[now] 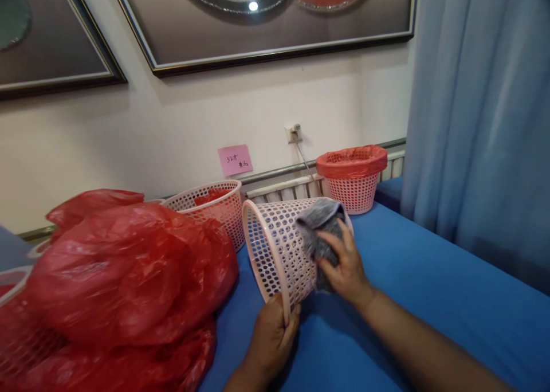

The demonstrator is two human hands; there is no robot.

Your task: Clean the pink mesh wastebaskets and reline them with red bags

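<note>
A pale pink perforated plastic basket (283,231) lies tipped on its side above the blue bed surface, its open mouth turned to the left. My left hand (274,334) grips the basket's rim at the lower front, fingers wrapped around it. Pressed against the basket's side near its base is a grey cloth (320,223), which my right hand (344,263) holds with bent fingers. The cloth's lower end hangs beneath the hand. Part of the basket's base is hidden by the cloth.
Crumpled red plastic bags (129,271) pile up at the left. Behind them stands another pink basket (232,208) with red plastic inside. A basket lined with a red bag (352,177) stands at the back right. A blue curtain (476,105) hangs on the right.
</note>
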